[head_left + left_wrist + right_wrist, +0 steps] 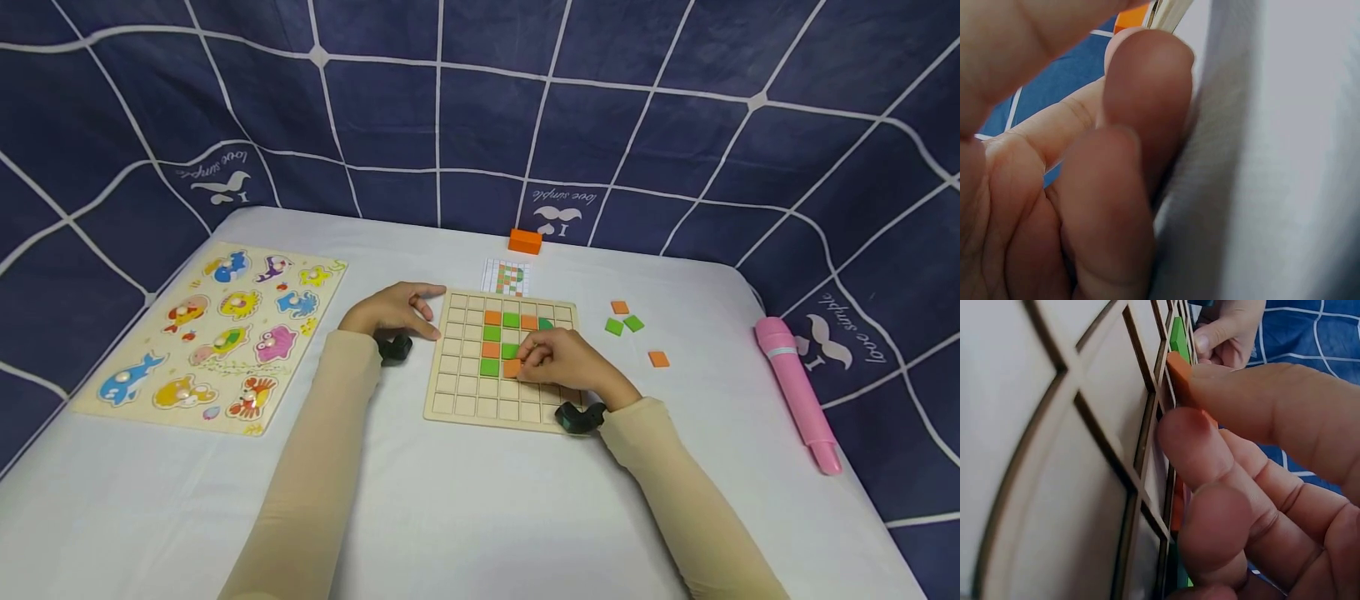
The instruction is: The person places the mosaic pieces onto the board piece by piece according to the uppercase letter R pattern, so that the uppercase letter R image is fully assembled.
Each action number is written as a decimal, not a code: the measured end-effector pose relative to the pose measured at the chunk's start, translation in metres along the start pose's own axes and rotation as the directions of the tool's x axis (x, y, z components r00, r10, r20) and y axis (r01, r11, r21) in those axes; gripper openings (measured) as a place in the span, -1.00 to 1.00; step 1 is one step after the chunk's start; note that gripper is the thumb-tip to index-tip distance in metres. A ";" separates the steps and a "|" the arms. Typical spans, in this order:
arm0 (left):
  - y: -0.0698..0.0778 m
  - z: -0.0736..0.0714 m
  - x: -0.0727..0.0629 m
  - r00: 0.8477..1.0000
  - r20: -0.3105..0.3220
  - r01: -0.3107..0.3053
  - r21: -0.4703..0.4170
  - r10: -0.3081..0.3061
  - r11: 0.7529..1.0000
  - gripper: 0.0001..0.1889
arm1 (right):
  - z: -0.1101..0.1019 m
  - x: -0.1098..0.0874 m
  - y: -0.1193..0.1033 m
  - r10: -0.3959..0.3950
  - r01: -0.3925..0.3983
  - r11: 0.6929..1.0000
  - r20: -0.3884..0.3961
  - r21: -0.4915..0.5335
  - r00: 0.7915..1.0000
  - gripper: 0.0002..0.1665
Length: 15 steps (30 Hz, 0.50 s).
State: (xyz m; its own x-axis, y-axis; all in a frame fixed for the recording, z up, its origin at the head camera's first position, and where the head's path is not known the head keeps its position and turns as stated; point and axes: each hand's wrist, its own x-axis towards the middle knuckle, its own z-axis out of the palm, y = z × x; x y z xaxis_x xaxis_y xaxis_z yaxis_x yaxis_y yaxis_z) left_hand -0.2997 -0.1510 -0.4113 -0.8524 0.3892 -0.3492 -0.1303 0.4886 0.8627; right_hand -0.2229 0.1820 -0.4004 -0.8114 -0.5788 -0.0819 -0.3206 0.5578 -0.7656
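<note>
A wooden grid board [465, 387] lies on the white table, several orange and green tiles set in its squares. My right hand [562, 358] is over the board's middle and pinches an orange square tile [512, 368] between thumb and finger; in the right wrist view this orange tile [1179, 370] stands tilted at a grid square, next to a green tile [1179, 339]. At the board's left edge, my left hand [393, 310] rests with its thumb and index finger stretched out to the edge. A small pattern card [506, 277] lies just behind the board.
Several loose orange and green tiles, among them a green one [614, 327], lie right of the board. An orange block [525, 242] stands at the back. A sea-animal puzzle board [217, 333] lies at left, a pink microphone-shaped object [798, 396] at far right.
</note>
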 end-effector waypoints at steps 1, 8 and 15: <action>0.000 0.000 0.000 1.000 0.000 -0.001 0.000 0.001 1.000 0.08 | 0.000 0.000 -0.001 0.001 -0.001 1.000 0.000 -0.006 1.000 -0.82; 0.002 0.001 0.000 1.000 -0.005 0.003 -0.002 -0.003 1.000 0.06 | 0.003 0.003 -0.005 0.039 -0.039 0.999 0.000 -0.036 0.999 -0.79; 0.000 0.001 0.001 1.000 -0.002 -0.005 -0.001 0.005 1.000 0.06 | 0.004 0.004 -0.006 0.038 -0.038 0.998 0.011 -0.054 0.999 -0.81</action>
State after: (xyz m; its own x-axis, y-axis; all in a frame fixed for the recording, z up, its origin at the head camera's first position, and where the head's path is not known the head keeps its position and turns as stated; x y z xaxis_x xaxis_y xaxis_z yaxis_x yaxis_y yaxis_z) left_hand -0.3003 -0.1501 -0.4122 -0.8538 0.3902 -0.3447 -0.1271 0.4859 0.8647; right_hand -0.2223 0.1741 -0.3985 -0.8174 -0.5638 -0.1185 -0.3157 0.6104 -0.7265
